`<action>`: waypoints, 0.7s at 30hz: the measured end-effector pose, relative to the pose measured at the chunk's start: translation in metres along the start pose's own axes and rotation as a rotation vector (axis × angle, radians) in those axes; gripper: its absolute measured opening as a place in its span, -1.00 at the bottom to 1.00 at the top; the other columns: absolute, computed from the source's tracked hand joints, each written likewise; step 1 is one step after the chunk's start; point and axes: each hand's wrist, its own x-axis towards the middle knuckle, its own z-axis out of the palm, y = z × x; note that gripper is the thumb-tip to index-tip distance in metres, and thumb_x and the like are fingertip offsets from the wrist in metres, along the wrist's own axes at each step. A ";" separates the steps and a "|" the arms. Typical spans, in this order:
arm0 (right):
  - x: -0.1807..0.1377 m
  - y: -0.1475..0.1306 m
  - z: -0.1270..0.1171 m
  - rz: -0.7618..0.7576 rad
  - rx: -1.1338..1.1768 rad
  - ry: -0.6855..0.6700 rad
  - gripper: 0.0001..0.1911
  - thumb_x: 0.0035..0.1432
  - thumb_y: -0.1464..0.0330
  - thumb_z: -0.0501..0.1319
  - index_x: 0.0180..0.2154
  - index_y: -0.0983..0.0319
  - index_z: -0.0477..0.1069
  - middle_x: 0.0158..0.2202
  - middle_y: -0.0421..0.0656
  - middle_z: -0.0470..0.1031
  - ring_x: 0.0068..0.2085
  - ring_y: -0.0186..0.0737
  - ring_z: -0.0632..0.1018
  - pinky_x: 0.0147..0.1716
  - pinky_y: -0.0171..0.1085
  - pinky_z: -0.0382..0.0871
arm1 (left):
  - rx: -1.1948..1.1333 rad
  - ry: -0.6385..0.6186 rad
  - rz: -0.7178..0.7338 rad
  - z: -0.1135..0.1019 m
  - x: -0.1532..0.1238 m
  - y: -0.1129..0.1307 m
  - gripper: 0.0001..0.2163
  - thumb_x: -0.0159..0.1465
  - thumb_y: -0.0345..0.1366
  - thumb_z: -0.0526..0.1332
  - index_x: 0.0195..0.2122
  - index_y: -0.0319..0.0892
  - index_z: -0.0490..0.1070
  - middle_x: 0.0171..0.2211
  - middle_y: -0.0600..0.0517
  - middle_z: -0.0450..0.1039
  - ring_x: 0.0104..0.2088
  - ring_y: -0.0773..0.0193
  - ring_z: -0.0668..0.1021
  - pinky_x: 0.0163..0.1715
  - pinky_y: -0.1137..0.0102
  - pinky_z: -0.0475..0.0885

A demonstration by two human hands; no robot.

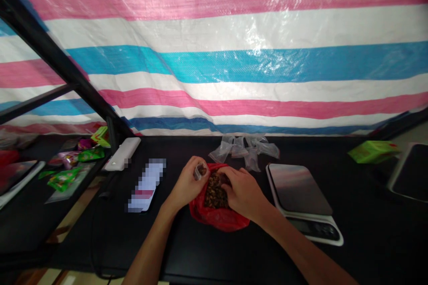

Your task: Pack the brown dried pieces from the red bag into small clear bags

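Presently, left hand [187,187]: fingers closed round a small clear bag [201,171], at the far-left edge of the red bag [222,220].
Right hand [243,192]: fingers curled down among the brown pieces [214,193]; whether they grip any, I cannot tell.
Red bag: open on the black table [200,256], between both hands.
Beyond: loose clear bags [251,159].
Right side: scale [297,187].
Left side: phone [147,185], white block [123,153].

the bag [230,221] lies between the phone [147,187] and the scale [299,189].
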 end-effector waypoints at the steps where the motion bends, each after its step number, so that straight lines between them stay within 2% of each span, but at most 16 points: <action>1: 0.000 0.000 -0.001 0.008 0.030 0.000 -0.67 0.19 0.54 0.18 -0.02 0.16 0.39 -0.05 -0.15 0.60 -0.02 -0.12 0.56 -0.01 -0.16 0.15 | 0.034 0.036 0.028 -0.001 0.001 0.000 -0.98 0.29 -0.35 0.22 -0.28 -0.14 0.39 -0.23 0.02 0.40 -0.22 0.26 0.49 -0.19 0.40 0.39; 4: 0.002 -0.002 -0.005 0.035 0.110 0.023 -0.70 0.22 0.52 0.19 -0.03 0.14 0.37 -0.15 -0.20 0.61 -0.09 -0.15 0.58 -0.04 -0.17 0.19 | 0.115 0.061 0.063 -0.003 0.001 -0.001 -0.97 0.30 -0.38 0.20 -0.26 -0.13 0.39 -0.21 0.01 0.43 -0.19 0.24 0.51 -0.16 0.37 0.39; 6: 0.002 -0.004 -0.009 0.058 0.152 0.067 -0.72 0.23 0.50 0.21 -0.04 0.13 0.36 -0.21 -0.24 0.60 -0.16 -0.17 0.58 -0.08 -0.18 0.23 | 0.199 0.020 0.071 -0.002 0.000 -0.001 -0.96 0.30 -0.38 0.20 -0.25 -0.11 0.41 -0.25 0.02 0.46 -0.21 0.22 0.51 -0.16 0.35 0.38; 8: 0.003 -0.006 -0.012 0.043 0.183 0.116 -0.72 0.24 0.48 0.22 -0.02 0.12 0.37 -0.18 -0.22 0.59 -0.16 -0.17 0.57 -0.08 -0.18 0.28 | 0.309 -0.025 0.098 0.000 -0.002 -0.001 -0.94 0.27 -0.36 0.25 -0.23 -0.10 0.42 -0.24 0.02 0.48 -0.20 0.18 0.51 -0.16 0.31 0.36; 13: 0.002 -0.006 -0.008 -0.211 0.114 0.195 -0.65 0.29 0.50 0.17 0.06 0.11 0.42 0.05 -0.09 0.49 0.07 -0.07 0.48 0.09 -0.06 0.37 | 0.372 -0.065 0.137 0.011 -0.008 0.003 -0.71 0.18 -0.38 0.33 -0.07 -0.08 0.40 -0.15 0.02 0.49 -0.17 0.14 0.52 -0.15 0.28 0.34; 17: 0.001 -0.003 -0.003 -0.394 0.041 0.236 -0.53 0.28 0.60 0.09 0.12 0.10 0.41 0.09 -0.06 0.47 0.14 -0.04 0.43 0.13 -0.01 0.39 | 0.323 -0.084 0.130 0.016 -0.008 0.006 -0.77 0.21 -0.40 0.30 -0.12 -0.08 0.41 -0.16 0.04 0.49 -0.16 0.16 0.51 -0.14 0.29 0.34; 21: 0.002 0.000 -0.007 -0.400 0.038 0.272 -0.53 0.32 0.55 0.10 0.19 0.09 0.36 0.09 -0.06 0.48 0.12 -0.06 0.46 0.12 -0.02 0.41 | 0.218 -0.063 0.119 0.015 -0.007 0.011 -0.81 0.22 -0.39 0.31 -0.15 -0.09 0.41 -0.19 0.04 0.46 -0.17 0.19 0.51 -0.13 0.32 0.37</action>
